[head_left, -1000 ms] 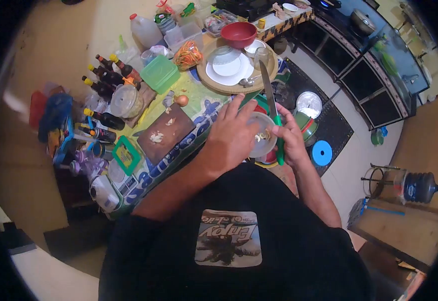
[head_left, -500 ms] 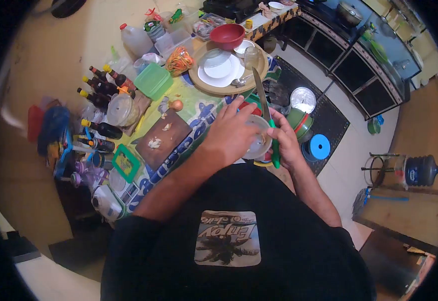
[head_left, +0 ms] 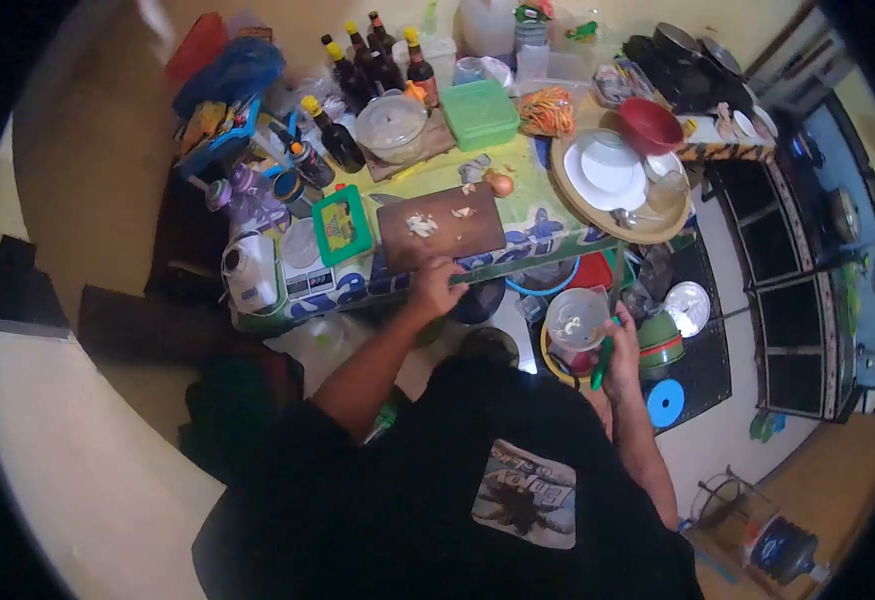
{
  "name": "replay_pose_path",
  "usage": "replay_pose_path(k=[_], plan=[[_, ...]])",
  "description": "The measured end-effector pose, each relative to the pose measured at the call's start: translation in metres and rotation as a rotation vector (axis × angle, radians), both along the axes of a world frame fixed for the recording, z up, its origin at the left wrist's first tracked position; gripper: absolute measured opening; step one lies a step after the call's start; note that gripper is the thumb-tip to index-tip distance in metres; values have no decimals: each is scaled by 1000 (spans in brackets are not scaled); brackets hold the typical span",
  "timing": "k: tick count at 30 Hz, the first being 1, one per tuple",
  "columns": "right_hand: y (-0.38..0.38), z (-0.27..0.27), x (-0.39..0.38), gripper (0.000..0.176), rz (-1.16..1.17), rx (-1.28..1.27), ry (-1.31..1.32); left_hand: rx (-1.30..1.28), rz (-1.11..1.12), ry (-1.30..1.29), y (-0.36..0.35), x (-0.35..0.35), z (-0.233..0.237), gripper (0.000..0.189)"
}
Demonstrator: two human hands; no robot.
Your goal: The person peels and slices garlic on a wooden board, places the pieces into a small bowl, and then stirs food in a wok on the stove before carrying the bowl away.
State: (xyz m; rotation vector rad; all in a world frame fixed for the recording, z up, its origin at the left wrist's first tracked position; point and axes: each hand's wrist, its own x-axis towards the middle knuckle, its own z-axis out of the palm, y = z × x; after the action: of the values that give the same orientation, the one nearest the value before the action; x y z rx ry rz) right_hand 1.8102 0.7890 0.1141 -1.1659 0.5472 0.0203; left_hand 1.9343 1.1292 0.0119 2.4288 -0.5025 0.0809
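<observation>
A wooden cutting board (head_left: 442, 238) with chopped white pieces (head_left: 421, 225) lies near the table's front edge. My left hand (head_left: 438, 289) is at the board's near edge, its fingers bent against it. Away from the table, to the right, my right hand (head_left: 620, 350) holds a knife by its green handle (head_left: 602, 364), blade pointing up. The same hand steadies a translucent bowl (head_left: 575, 318), which has small pale pieces inside. An onion (head_left: 500, 184) sits at the board's far right corner.
A green-lidded box (head_left: 341, 225) and a scale (head_left: 307, 282) stand left of the board. Bottles (head_left: 337, 138) and a green container (head_left: 479, 115) are behind. A round tray (head_left: 579, 205) with plates and a red bowl (head_left: 650, 126) is at the right.
My left hand has left the bowl and moved left to the board. My right hand still has the knife and bowl, now lower. The view has turned, showing more of the table.
</observation>
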Motion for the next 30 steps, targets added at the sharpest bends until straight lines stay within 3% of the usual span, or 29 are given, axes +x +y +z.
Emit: replay_pose_path(k=[1, 3, 7, 10, 12, 19, 20, 22, 25, 27, 28, 30], plan=[[9, -4, 8, 57, 35, -2, 52, -5, 14, -1, 16, 9, -13, 32], [25, -20, 22, 59, 76, 36, 113, 115, 187, -305, 40, 34, -30, 49], [60, -25, 54, 64, 159, -6, 156, 93, 234, -193, 50, 78, -18, 58], [78, -32, 70, 59, 261, -75, 164, 120, 259, 28, 50, 100, -31, 54], [85, -40, 77, 60, 272, -67, 181, 323, 190, 107, 49, 114, -44, 48], [96, -59, 86, 60, 219, -29, 157, 369, 183, 117, 47, 146, -85, 27], [97, -58, 89, 60, 215, -22, 163, 256, 218, 59, 50, 151, -99, 21], [105, -56, 98, 61, 198, -21, 166, 145, 253, 0, 50, 156, -88, 17], [114, -67, 115, 63, 183, -21, 148, 346, 251, 211, 49, 159, -49, 14], [122, -73, 128, 63, 186, -23, 125, 120, 300, 282, 59, 158, -25, 14], [126, -74, 135, 63, 183, -34, 110, 123, 302, 285, 70, 163, -38, 14], [132, -78, 147, 63, 184, -41, 95, -744, 361, 712, 85, 171, -46, 15]])
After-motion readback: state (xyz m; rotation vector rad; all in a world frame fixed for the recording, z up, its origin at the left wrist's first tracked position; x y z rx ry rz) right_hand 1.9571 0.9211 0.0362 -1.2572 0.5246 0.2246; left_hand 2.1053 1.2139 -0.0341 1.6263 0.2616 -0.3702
